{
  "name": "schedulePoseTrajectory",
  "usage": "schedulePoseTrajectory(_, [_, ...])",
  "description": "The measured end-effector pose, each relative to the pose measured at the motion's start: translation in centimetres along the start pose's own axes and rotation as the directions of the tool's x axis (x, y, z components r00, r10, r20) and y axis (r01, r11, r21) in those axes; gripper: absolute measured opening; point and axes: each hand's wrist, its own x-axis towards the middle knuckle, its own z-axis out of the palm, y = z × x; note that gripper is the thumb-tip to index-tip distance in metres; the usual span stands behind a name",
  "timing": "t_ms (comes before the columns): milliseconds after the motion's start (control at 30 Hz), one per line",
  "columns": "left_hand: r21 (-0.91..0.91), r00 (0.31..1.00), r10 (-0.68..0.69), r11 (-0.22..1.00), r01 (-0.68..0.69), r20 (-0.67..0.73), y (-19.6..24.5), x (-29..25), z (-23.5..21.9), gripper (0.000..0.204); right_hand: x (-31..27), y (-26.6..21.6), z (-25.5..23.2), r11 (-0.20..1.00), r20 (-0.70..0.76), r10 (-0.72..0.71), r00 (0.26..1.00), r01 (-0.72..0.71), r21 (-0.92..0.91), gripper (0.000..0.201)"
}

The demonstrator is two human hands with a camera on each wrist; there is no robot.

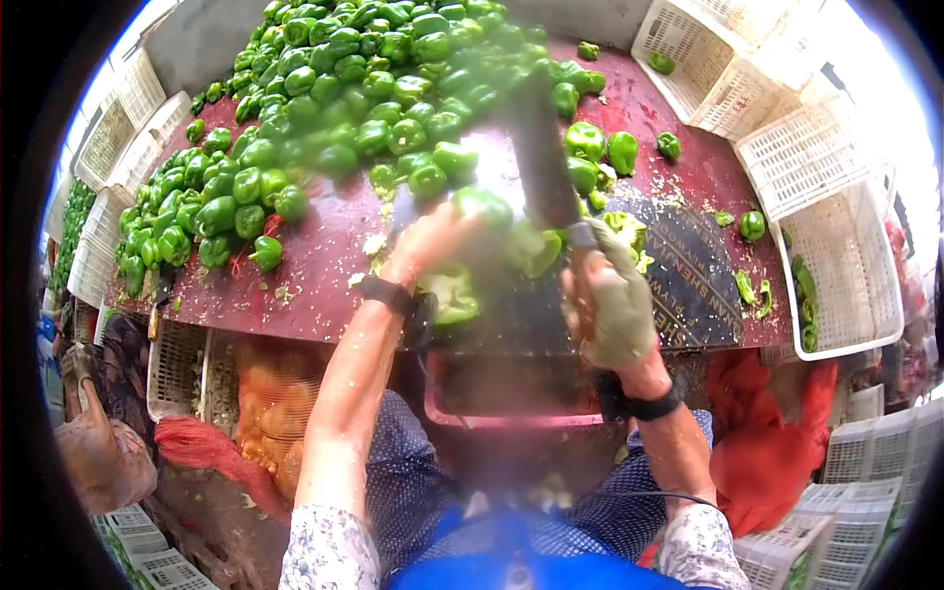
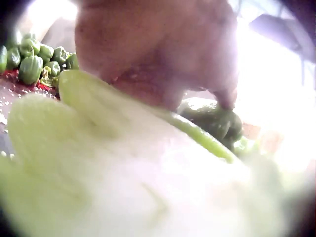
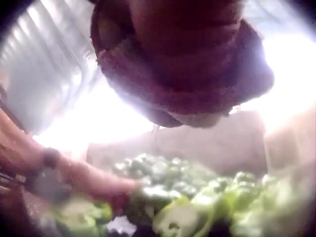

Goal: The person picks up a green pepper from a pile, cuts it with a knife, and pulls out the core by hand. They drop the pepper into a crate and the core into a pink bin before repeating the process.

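My left hand [image 1: 433,239] holds a whole green bell pepper [image 1: 484,206] over the tabletop, its fingertips against the pepper's side. In the left wrist view that same pepper [image 2: 210,118] shows beneath the fingers, and a pale cut pepper piece [image 2: 123,168] fills the foreground. A thin glove covers part of my right hand [image 1: 618,300], which grips the handle of a broad-bladed knife [image 1: 543,157]. The blade points away from me, its far end blurred. Cut pepper pieces [image 1: 536,251] lie between the hands. The right wrist view shows the right hand [image 3: 182,64] raised above the peppers.
A large heap of green peppers [image 1: 344,69] covers the back and left of the red table [image 1: 324,295]. A dark printed board [image 1: 688,265] lies in front, strewn with seeds and scraps. White crates [image 1: 846,265] stand at the right. Another person [image 1: 103,447] is at the far left.
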Motion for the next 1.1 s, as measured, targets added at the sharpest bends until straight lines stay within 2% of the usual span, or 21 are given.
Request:
schedulePoseTrajectory(67, [0.017, 0.999, 0.035, 0.999, -0.035, -0.019, -0.6, 0.0, 0.1, 0.060, 3.0, 3.5, 1.0, 0.952, 0.076, 0.303, 0.950, -0.299, -0.067, 0.038])
schedulePoseTrajectory(100, [-0.035, 0.999, 0.013, 0.999, -0.011, 0.044, 0.4, -0.8, -0.6, 0.059, 4.6, 5.2, 1.5, 0.894, 0.111, 0.444, 0.889, -0.431, -0.117, 0.036])
schedulePoseTrajectory(133, [-0.017, 0.999, 0.026, 1.000, -0.025, 0.041, 0.3, -0.8, -0.7, 0.059, 5.3, 9.3, 0.5, 0.933, 0.206, 0.313, 0.927, -0.260, -0.248, 0.037])
schedulePoseTrajectory(200, [0.070, 0.997, 0.054, 0.996, -0.050, -0.060, -3.4, 0.9, 0.6, 0.059, 6.2, 12.1, 0.9, 0.913, 0.256, 0.286, 0.923, -0.183, -0.364, 0.037])
schedulePoseTrajectory(267, [0.025, 0.996, 0.084, 0.996, -0.084, -0.003, -2.7, 0.1, -0.4, 0.059, 5.3, 7.7, 3.2, 0.833, 0.099, 0.484, 0.869, -0.423, -0.356, 0.037])
schedulePoseTrajectory(333, [-0.091, 0.993, 0.052, 0.995, -0.043, 0.103, -0.7, -1.1, -2.0, 0.058, 5.3, 8.1, 3.4, 0.832, 0.088, 0.483, 0.871, -0.426, -0.354, 0.036])
schedulePoseTrajectory(400, [-0.151, 0.979, 0.129, 0.983, -0.105, 0.158, -0.3, -1.6, -2.3, 0.057, 4.5, 7.4, 3.6, 0.841, 0.051, 0.450, 0.891, -0.404, -0.360, 0.034])
schedulePoseTrajectory(500, [-0.173, 0.980, 0.192, 0.968, -0.180, 0.054, -3.7, 0.1, -0.6, 0.060, 4.4, 6.1, 1.4, 0.833, 0.102, 0.544, 0.833, -0.522, -0.185, 0.035])
schedulePoseTrajectory(533, [-0.080, 0.990, 0.100, 0.992, -0.093, 0.094, -5.0, 1.6, -0.1, 0.060, 3.6, 6.9, 0.2, 0.914, 0.127, 0.373, 0.919, -0.341, -0.218, 0.037])
schedulePoseTrajectory(567, [0.019, 0.992, 0.000, 1.000, -0.002, 0.127, -5.9, 3.0, 0.2, 0.060, 2.6, 6.1, -0.9, 0.945, 0.121, 0.297, 0.947, -0.273, -0.181, 0.039])
schedulePoseTrajectory(600, [0.022, 0.992, 0.038, 0.999, -0.041, 0.120, -6.0, 3.8, -0.2, 0.058, 1.6, 4.4, -1.6, 0.968, 0.116, 0.224, 0.968, -0.207, -0.141, 0.040])
schedulePoseTrajectory(667, [0.010, 0.989, 0.072, 0.997, -0.074, 0.128, -4.9, 5.5, -1.4, 0.053, 0.3, 1.3, -3.0, 0.941, 0.021, 0.295, 0.955, -0.294, 0.166, 0.043])
schedulePoseTrajectory(700, [0.024, 0.981, 0.139, 0.989, -0.143, 0.135, -5.3, 7.4, -1.9, 0.049, -0.1, 0.1, -3.8, 0.810, -0.027, 0.448, 0.894, -0.393, 0.435, 0.044])
schedulePoseTrajectory(767, [0.057, 0.960, 0.250, 0.964, -0.258, 0.125, -2.3, 9.7, -2.6, 0.046, -1.5, 0.4, -6.9, 0.907, -0.035, 0.257, 0.966, -0.229, 0.354, 0.040])
schedulePoseTrajectory(800, [0.163, 0.898, 0.423, 0.884, -0.438, 0.122, -0.3, 11.0, -2.7, 0.048, -1.8, 0.6, -7.6, 0.895, -0.133, 0.286, 0.949, -0.215, 0.390, 0.040])
schedulePoseTrajectory(833, [0.201, 0.913, 0.371, 0.894, -0.401, 0.168, 1.9, 12.4, -2.3, 0.053, -2.0, 0.6, -8.2, 0.882, -0.228, 0.317, 0.921, -0.197, 0.429, 0.040])
schedulePoseTrajectory(900, [0.177, 0.891, 0.428, 0.875, -0.450, 0.152, 3.6, 17.0, 0.3, 0.059, -2.6, 0.7, -9.9, 0.831, -0.262, 0.353, 0.898, -0.173, 0.529, 0.040])
schedulePoseTrajectory(933, [0.243, 0.908, 0.385, 0.876, -0.416, 0.166, 6.0, 18.6, 1.4, 0.064, -2.8, 0.7, -10.9, 0.879, -0.330, 0.366, 0.870, -0.207, 0.429, 0.040])
schedulePoseTrajectory(967, [0.174, 0.913, 0.385, 0.898, -0.405, 0.138, 6.2, 21.3, 3.5, 0.073, -3.3, 1.0, -12.0, 0.841, -0.313, 0.385, 0.868, -0.191, 0.506, 0.041])
schedulePoseTrajectory(1033, [0.112, 0.925, 0.312, 0.933, -0.342, 0.218, 10.8, 23.2, 5.1, 0.084, -4.1, 1.2, -13.5, 0.887, -0.366, 0.378, 0.850, -0.219, 0.407, 0.043])
schedulePoseTrajectory(1100, [0.022, 0.902, 0.397, 0.913, -0.407, 0.171, 9.2, 30.2, 10.0, 0.100, -4.4, 0.9, -14.7, 0.910, -0.369, 0.366, 0.854, -0.244, 0.337, 0.047])
